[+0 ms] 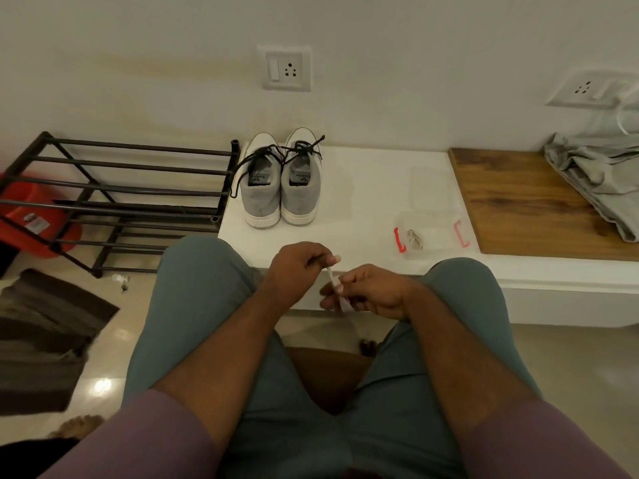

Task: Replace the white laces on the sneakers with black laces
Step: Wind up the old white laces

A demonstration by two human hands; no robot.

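**White lace in both hands, black ones already on the shoes**

So I've got the white lace (pixel 334 285) pinched between both hands right over my lap. My left hand (pixel 297 267) has its fingers curled round the upper end, thumb on top, and my right hand (pixel 371 292) is curled round the lower part, with the lace running at a slant between the two. Bit of it pokes out below my right fingers, kind of blurry there.

Further out, the sneakers (pixel 281 183) sit side by side on the white ledge (pixel 363 188), heels toward me, toes against the wall. Both are strung with black laces (pixel 276 155), loose ends flopping off to the left and over the ledge's edge.

To the right on the same ledge there's a clear plastic box (pixel 430 233) with red clips, something small inside, can't tell what. Past that a wooden board (pixel 518 198) with a grey cloth (pixel 598 171) heaped on it. Off to the left on the floor, a black shoe rack (pixel 117 198) and a red tub (pixel 31 216) behind it.
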